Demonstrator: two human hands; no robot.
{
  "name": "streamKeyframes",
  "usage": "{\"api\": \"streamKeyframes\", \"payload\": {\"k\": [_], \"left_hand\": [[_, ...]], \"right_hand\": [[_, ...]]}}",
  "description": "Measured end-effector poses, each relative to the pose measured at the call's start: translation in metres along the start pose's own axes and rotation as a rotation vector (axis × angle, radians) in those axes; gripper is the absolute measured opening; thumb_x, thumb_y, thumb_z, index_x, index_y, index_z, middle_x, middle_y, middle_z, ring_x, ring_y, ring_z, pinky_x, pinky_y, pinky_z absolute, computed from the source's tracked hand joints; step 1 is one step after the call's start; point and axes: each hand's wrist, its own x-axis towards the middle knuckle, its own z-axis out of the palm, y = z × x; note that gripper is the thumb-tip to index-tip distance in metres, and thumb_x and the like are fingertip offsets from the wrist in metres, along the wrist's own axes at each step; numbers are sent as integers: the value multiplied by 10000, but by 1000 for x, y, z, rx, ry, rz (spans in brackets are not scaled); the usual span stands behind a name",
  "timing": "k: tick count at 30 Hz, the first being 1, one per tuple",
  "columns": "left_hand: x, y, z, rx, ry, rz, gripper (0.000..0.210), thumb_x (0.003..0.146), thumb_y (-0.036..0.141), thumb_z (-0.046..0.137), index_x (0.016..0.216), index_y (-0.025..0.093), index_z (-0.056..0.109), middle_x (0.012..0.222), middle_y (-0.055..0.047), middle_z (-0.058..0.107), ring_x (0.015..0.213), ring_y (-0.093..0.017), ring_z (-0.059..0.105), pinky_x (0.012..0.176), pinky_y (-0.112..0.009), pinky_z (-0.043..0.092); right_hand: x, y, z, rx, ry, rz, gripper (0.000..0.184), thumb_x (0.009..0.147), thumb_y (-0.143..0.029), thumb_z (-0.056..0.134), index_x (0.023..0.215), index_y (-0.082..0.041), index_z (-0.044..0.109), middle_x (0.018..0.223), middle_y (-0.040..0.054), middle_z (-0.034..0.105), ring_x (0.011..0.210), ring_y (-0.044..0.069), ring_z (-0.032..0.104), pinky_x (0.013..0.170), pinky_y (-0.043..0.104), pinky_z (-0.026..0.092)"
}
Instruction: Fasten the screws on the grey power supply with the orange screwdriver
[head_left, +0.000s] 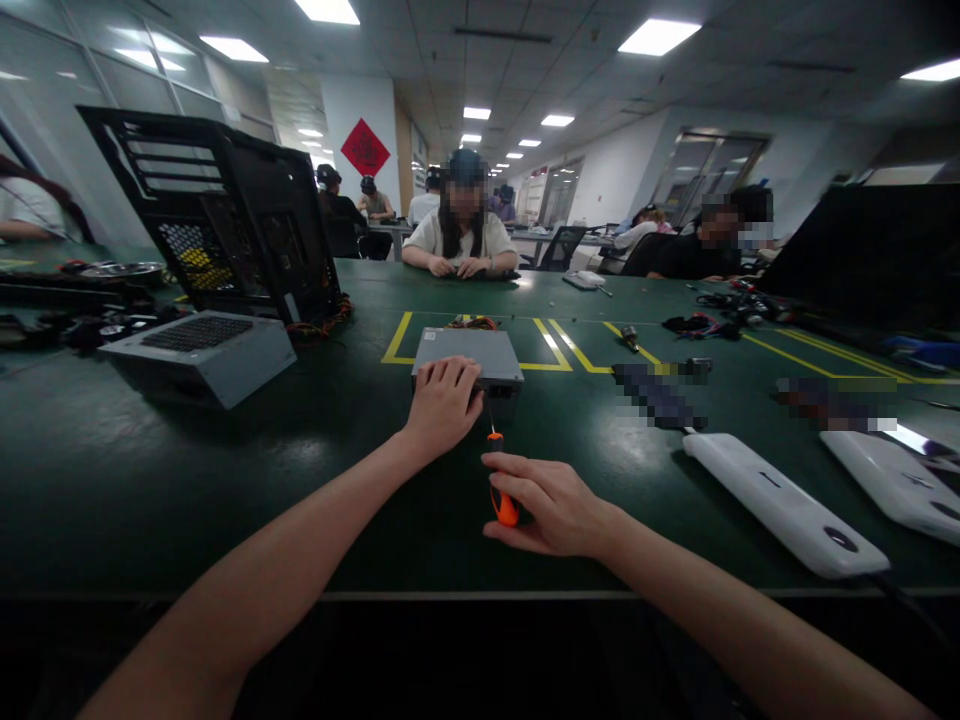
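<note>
Left hand point(448, 405) is bent over the near edge of a grey rectangular metal box point(480, 350), fingers on its top; whether it grips firmly or only rests, I cannot tell. Right hand point(551, 505) is closed round the orange-and-black handle of a slim-shafted screwdriver point(506, 512). Straight ahead of the 2 hands, the box sits across the near line of a yellow tape outline point(397, 338) on the dark green tabletop point(360, 540). It looks broader from side to side, while the screwdriver's long axis points away from the body, towards the box's near face. The left hand is nearer, touching the box; the right is apart from it, the shaft reaching across just right of the left thumb. Whether the tip touches is too small to tell.
</note>
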Motion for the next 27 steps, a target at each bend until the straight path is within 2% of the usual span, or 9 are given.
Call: {"api": "streamKeyframes", "payload": {"k": [3, 6, 10, 13, 17, 20, 23, 27], "left_hand": [[0, 0, 0, 1, -5, 0, 260, 833, 272, 450, 1078, 190, 482, 1157, -70, 523, 1086, -237, 434, 916, -393, 303], [0, 0, 0, -1, -6, -2, 259, 831, 263, 448, 1078, 191, 484, 1157, -71, 523, 1086, -239, 432, 915, -393, 303], [0, 0, 0, -9, -7, -6, 265, 826, 260, 453, 1081, 190, 485, 1156, -78, 522, 1085, -240, 432, 919, -396, 302], [0, 1, -1, -12, -7, -8, 265, 823, 255, 455, 1079, 192, 486, 1157, -81, 522, 1086, -241, 432, 922, -401, 300], [0, 1, -1, -11, -11, -8, 268, 827, 259, 450, 1084, 192, 484, 1157, -78, 522, 1088, -240, 434, 919, -398, 302], [0, 1, -1, -10, -8, -13, 274, 825, 259, 452, 1089, 194, 481, 1159, -78, 521, 1090, -240, 433, 923, -399, 299], [0, 1, -1, -5, -6, -13, 272, 827, 264, 450, 1087, 192, 483, 1159, -79, 520, 1085, -243, 436, 924, -399, 299], [0, 1, -1, -4, -4, -8, 266, 825, 263, 453, 1079, 191, 485, 1155, -80, 522, 1088, -248, 434, 922, -401, 301]], "right_hand": [[1, -1, -2, 8, -36, -10, 365, 842, -382, 469, 1056, -87, 460, 1056, 194, 585, 843, 194, 628, 635, 270, 524], [3, -2, -5, -70, -68, -44, 346, 855, -329, 451, 1127, -116, 464, 1079, 183, 579, 794, 178, 630, 612, 274, 512], [3, -2, -3, -87, 1, -62, 329, 828, -376, 522, 1044, -129, 494, 1046, 161, 613, 724, 154, 631, 598, 258, 503], [1, -1, -1, -28, 35, -13, 345, 820, -430, 521, 985, -131, 474, 1023, 162, 625, 761, 165, 639, 606, 255, 512], [2, -1, -2, -4, -31, -21, 361, 840, -388, 470, 1061, -104, 454, 1059, 187, 599, 849, 195, 632, 651, 280, 520], [4, -2, -4, -79, -52, -47, 356, 841, -357, 477, 1109, -123, 458, 1074, 176, 596, 784, 181, 636, 619, 277, 511], [3, -2, -3, -53, -16, -22, 336, 826, -394, 515, 1021, -125, 464, 1072, 176, 603, 740, 163, 635, 588, 254, 505], [1, -1, -1, 20, -18, 18, 350, 821, -424, 514, 985, -123, 443, 1077, 194, 593, 817, 184, 634, 626, 265, 518]]}}
